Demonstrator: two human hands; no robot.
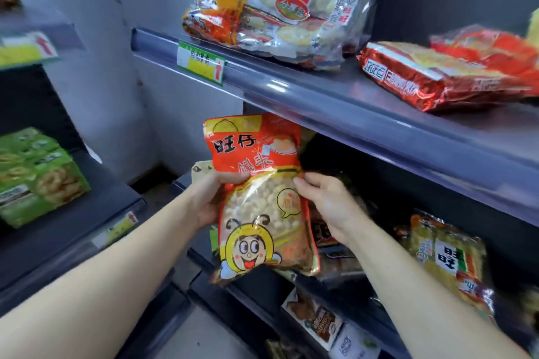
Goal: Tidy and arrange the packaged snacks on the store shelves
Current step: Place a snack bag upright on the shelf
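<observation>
Two hands hold one orange snack bag (262,204) upright, below the front lip of the upper shelf (335,108) and in front of the darker shelf level beneath it. The left hand (208,198) grips the bag's left edge: its thumb lies across the front where the orange header meets the clear window, and the remaining fingers pass behind the bag, out of sight. The right hand (329,207) grips the opposite edge at the same height, its fingers (304,181) curled onto the film. Just behind the left fingers, a beige packet (200,167) shows partly. Above the fingers, on the upper shelf, stand large rice-cracker bags (280,3); to the right of these lies a red foil packet (431,79). A green-and-yellow price tag (201,63) sits on the shelf lip, above and left of the fingers. Well left of the fingers lie green packs (38,178); right of and below them, a yellow-green pack (446,259).
</observation>
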